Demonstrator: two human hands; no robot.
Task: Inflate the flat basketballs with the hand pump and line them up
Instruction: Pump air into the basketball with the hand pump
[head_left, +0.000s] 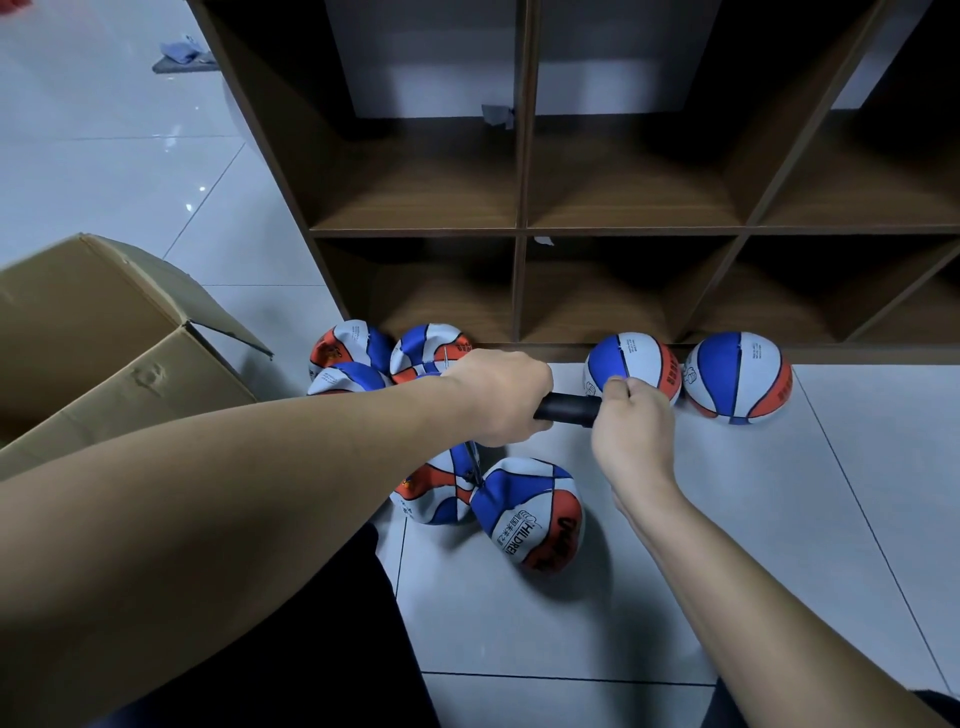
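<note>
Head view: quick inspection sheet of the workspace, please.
Surface: pale tiled floor.
Job's things: two round basketballs by the shelf base; several flat basketballs near the hands; black pump.
Clutter: open cardboard box.
Grippers: left hand grips the pump; right hand pinches its end.
Cables: nothing seen.
Surroundings: brown cubby shelf, grey cloth beyond.

Both forearms are seen bare to the lower frame edge; no sleeves, watch or rings are seen on them. The left hand (501, 395) and right hand (631, 431) are bare, ungloved. Dark, near-black clothing (322, 639) is seen beneath the left forearm, over the lap or leg. A further dark patch of clothing is seen at the bottom right corner.
</note>
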